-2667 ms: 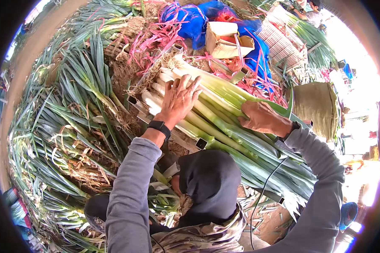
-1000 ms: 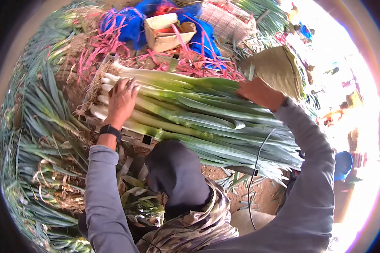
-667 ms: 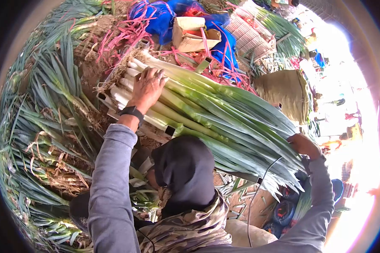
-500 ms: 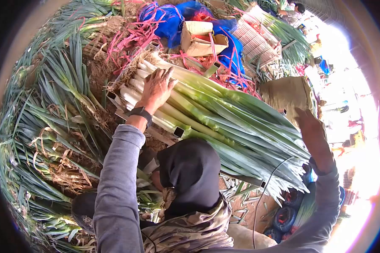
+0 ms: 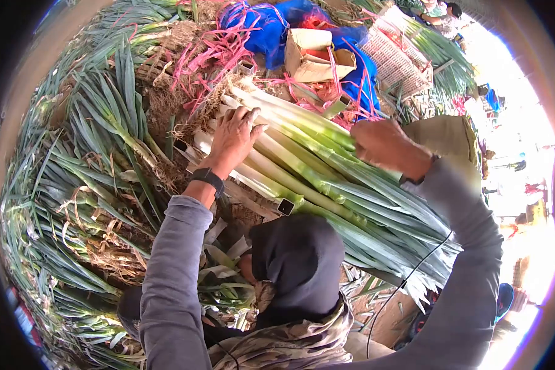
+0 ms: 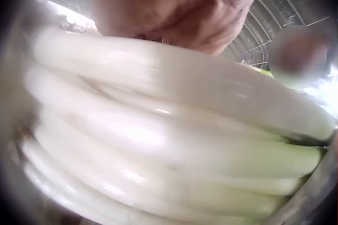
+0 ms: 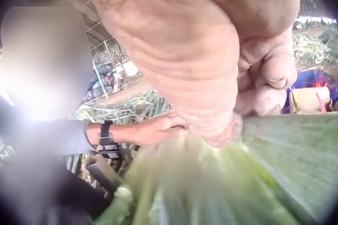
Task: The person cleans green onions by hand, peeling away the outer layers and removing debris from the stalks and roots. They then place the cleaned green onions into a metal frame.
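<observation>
A thick row of leeks (image 5: 317,163) lies across a low metal frame, white root ends at upper left and green leaves fanning to lower right. My left hand (image 5: 233,139) rests over the white shafts (image 6: 148,125) near the roots, fingers spread across them. In the left wrist view its palm sits right on the top shaft. Toward the far side of the bundle, my right hand (image 5: 388,148) has its fingers curled. The right wrist view shows its thumb and fingers pinching the edge of a broad green leek leaf (image 7: 296,151).
Heaps of loose leeks (image 5: 98,216) fill the left side. Behind the bundle are pink plastic strips (image 5: 209,58), blue netting (image 5: 262,31), a cardboard box (image 5: 317,58) and a white crate (image 5: 398,52). A black cable (image 5: 385,302) hangs beside the right arm.
My right hand swept along the leaves to their tips, lifted off, and is now back at mid-bundle on the far side. My left hand stays on the white shafts.
</observation>
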